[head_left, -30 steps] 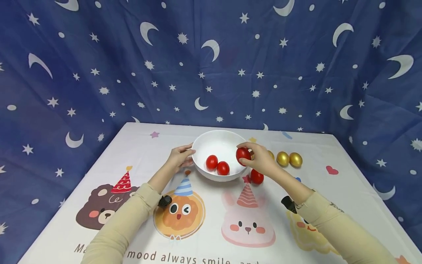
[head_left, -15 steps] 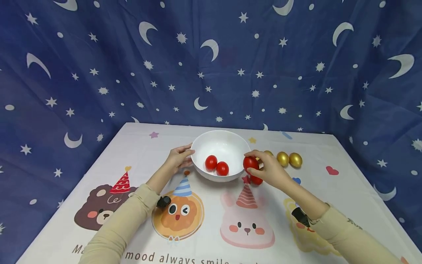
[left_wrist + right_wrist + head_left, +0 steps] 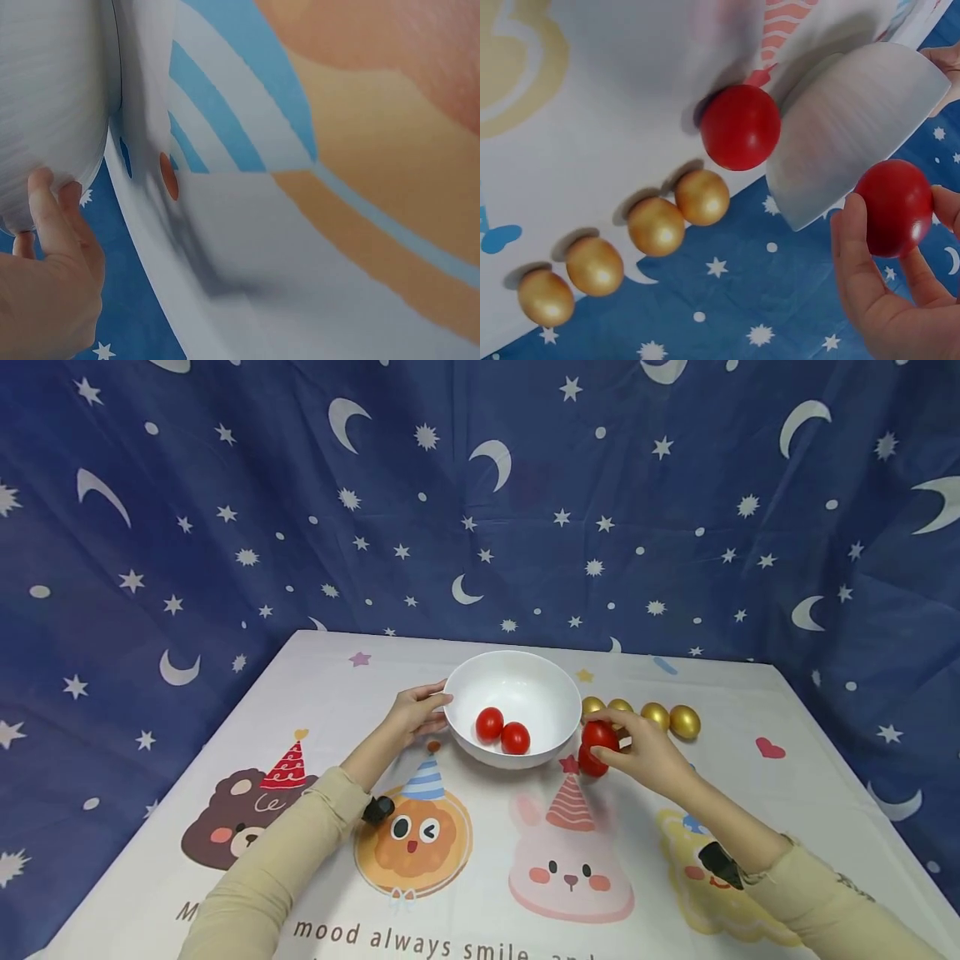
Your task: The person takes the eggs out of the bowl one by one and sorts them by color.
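Observation:
A white bowl (image 3: pixel 517 685) stands on the table with two red eggs (image 3: pixel 502 732) lying inside, side by side. My left hand (image 3: pixel 412 714) holds its left edge, thumb at the rim; in the left wrist view the fingers (image 3: pixel 52 221) press against the outer wall. Just right of the bowl, my right hand (image 3: pixel 648 752) pinches another red egg (image 3: pixel 895 208) between thumb and fingers. Below that egg, a further red egg (image 3: pixel 741 127) rests on the tablecloth near the bowl and is partly hidden in the head view.
Several gold eggs (image 3: pixel 684 722) sit in a row behind and right of my right hand. Cartoon animals and lettering are printed on the white tablecloth (image 3: pixel 480 827). A blue curtain (image 3: pixel 420 527) with moons and stars hangs behind the table.
My right hand has carried its red egg from over the bowl's right rim to the right and lower, outside the bowl. The left hand keeps its hold. The head view has shifted slightly.

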Demonstrator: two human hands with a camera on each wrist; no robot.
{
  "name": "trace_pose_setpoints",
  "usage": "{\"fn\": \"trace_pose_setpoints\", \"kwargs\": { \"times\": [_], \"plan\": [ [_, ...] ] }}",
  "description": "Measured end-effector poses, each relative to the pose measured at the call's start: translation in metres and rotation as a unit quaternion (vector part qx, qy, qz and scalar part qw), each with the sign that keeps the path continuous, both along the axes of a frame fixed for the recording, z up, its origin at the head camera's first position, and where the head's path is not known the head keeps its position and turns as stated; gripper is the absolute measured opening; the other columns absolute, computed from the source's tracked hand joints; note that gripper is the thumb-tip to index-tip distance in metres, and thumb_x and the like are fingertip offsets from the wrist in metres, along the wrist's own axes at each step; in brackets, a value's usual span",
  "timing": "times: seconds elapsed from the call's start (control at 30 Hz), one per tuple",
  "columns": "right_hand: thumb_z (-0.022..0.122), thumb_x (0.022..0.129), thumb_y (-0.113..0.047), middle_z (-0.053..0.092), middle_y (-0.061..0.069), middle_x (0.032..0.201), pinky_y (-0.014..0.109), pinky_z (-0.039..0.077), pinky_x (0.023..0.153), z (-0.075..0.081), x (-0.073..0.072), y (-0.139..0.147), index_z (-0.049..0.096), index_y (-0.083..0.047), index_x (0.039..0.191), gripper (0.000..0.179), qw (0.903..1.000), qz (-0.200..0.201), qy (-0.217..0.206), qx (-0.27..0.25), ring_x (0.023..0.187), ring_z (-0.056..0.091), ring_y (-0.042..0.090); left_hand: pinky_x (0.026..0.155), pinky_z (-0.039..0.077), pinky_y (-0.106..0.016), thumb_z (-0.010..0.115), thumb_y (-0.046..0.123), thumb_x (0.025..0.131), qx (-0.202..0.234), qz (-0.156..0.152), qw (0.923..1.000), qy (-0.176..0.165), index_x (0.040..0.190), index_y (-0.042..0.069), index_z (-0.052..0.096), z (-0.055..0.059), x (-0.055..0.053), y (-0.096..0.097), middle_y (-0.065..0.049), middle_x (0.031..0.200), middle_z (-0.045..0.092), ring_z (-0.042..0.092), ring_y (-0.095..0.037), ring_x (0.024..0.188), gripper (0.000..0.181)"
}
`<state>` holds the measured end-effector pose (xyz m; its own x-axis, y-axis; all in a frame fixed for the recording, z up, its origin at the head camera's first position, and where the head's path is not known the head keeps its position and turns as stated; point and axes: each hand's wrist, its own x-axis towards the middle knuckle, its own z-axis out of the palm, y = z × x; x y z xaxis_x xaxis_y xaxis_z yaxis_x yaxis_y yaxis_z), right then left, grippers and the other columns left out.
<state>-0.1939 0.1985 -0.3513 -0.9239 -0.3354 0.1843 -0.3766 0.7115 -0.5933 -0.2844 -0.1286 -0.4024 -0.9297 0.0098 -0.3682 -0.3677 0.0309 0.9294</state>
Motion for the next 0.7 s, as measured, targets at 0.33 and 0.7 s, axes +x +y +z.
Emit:
{"fn": "trace_pose_setpoints", "kwargs": {
  "times": [0.33, 0.7],
  "plan": [
    [0.072, 0.08, -0.004, 0.063, 0.021, 0.106, 0.034, 0.062, 0.067, -0.008, 0.004, 0.018, 0.06, 0.003, 0.118, 0.04, 0.9996, -0.024, 0.004, 0.016, 0.087, 0.064, 0.032, 0.071, 0.061, -0.023, 0.065, 0.017, 0.089, 0.008, -0.004, 1.0, -0.001, 0.137, 0.017, 0.05, 0.0, -0.003, 0.002, -0.016, 0.134, 0.054, 0.066, -0.01, 0.072, 0.05],
    [0.071, 0.08, -0.004, 0.064, 0.024, 0.108, 0.039, 0.061, 0.071, -0.02, -0.001, 0.034, 0.059, 0.008, 0.116, 0.04, 0.9992, -0.033, -0.009, 0.019, 0.084, 0.063, 0.031, 0.071, 0.061, -0.021, 0.064, 0.018, 0.09, 0.007, -0.005, 0.9999, -0.009, 0.138, 0.017, 0.049, 0.0, -0.003, 0.0, -0.015, 0.136, 0.052, 0.067, -0.01, 0.076, 0.051]
  ]
}}
